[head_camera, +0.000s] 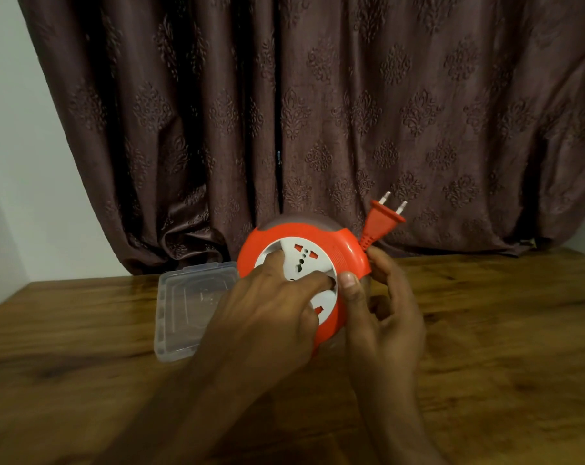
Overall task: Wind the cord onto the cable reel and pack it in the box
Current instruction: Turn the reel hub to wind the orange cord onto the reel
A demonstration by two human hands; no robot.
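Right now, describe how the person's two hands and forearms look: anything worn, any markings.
Both are bare. The left hand and right hand wear no gloves, rings or watch that show, and the forearms carry no sleeves or bands down to the picture's lower edge. The nails are short and unpainted. No markings can be seen in this dim light.

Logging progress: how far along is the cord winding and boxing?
Winding looks nearly done: only the orange plug sticks out of the round orange-and-white cable reel. In hand: left hand on its white hub, right hand gripping the rim. Left: packing into the clear plastic box.
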